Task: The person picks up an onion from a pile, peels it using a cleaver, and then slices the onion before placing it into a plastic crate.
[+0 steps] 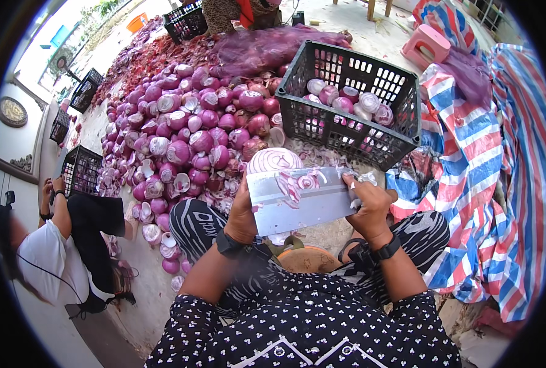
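Note:
My right hand (pixel 372 204) grips the handle end of a broad cleaver (pixel 305 200), whose blade lies across the view in front of my lap. Bits of purple and white onion cling to the blade. My left hand (pixel 243 211) is at the blade's far end, beside a large cut red onion (pixel 274 161) with its rings showing; its fingers are mostly hidden behind the blade and seem to hold the onion. Past my hands, a big heap of red onions (pixel 199 140) covers the floor, many with cut ends.
A black plastic crate (pixel 351 126) holding several trimmed onions stands ahead to the right. Striped plastic sheeting (pixel 471 152) lies at the right, by a pink stool (pixel 425 46). A person (pixel 56 257) sits at the left near another black crate (pixel 83 170); someone else sits at the top.

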The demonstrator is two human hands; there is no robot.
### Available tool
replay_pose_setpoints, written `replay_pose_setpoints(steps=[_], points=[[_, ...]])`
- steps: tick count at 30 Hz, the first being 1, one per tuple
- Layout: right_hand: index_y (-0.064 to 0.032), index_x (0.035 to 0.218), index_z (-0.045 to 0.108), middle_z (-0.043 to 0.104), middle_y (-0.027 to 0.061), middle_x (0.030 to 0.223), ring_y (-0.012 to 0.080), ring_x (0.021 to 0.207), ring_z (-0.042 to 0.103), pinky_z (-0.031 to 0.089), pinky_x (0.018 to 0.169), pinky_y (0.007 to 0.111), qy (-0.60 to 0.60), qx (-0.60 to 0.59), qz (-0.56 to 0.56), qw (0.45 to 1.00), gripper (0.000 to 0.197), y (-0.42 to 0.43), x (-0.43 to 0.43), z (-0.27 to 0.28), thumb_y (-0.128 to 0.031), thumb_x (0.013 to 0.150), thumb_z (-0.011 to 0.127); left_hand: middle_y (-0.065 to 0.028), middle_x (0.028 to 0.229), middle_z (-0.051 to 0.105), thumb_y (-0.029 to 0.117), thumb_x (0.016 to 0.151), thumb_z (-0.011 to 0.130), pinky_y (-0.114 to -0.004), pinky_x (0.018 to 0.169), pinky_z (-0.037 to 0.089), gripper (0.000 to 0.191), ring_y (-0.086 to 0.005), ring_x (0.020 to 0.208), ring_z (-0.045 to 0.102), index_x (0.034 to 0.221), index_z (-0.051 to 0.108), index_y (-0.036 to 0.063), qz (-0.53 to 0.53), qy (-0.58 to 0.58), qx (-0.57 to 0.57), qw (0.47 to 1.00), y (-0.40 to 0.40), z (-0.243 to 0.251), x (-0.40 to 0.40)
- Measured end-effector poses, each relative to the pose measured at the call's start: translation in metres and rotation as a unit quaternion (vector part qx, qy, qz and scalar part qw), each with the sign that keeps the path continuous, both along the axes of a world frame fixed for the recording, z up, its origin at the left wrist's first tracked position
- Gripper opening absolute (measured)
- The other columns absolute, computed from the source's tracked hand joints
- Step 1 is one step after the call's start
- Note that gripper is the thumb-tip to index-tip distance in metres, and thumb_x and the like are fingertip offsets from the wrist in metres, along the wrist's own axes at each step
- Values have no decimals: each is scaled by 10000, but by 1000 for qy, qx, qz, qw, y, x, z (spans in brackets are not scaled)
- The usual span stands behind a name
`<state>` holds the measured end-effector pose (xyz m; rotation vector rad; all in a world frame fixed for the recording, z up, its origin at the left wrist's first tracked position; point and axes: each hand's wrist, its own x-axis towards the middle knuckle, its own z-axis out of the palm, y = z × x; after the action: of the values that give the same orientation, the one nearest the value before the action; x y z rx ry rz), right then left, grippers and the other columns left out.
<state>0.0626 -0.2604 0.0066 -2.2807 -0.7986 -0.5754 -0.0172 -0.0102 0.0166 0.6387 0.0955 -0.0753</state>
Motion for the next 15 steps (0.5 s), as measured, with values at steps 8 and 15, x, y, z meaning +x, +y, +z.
replay_pose_setpoints(steps=[8, 15], points=[[-150, 1040, 672, 559, 59, 653, 250, 554, 545, 414, 512, 348, 1, 11, 37, 999, 460, 6, -3, 7, -102, 583, 701, -130, 1276, 453, 251, 807, 652, -410, 943, 456, 838, -255, 1091, 539, 1430, 109, 111, -77, -75, -40, 993, 5, -32, -5], [-120, 1023, 672, 556, 63, 648, 248, 573, 563, 432, 535, 354, 21, 35, -9, 999, 423, 2, 0, 9, -128, 602, 712, -122, 1201, 503, 127, 784, 600, -423, 946, 445, 614, -247, 1138, 514, 1328, 327, 48, -35, -13, -38, 999, -7, -6, -3]])
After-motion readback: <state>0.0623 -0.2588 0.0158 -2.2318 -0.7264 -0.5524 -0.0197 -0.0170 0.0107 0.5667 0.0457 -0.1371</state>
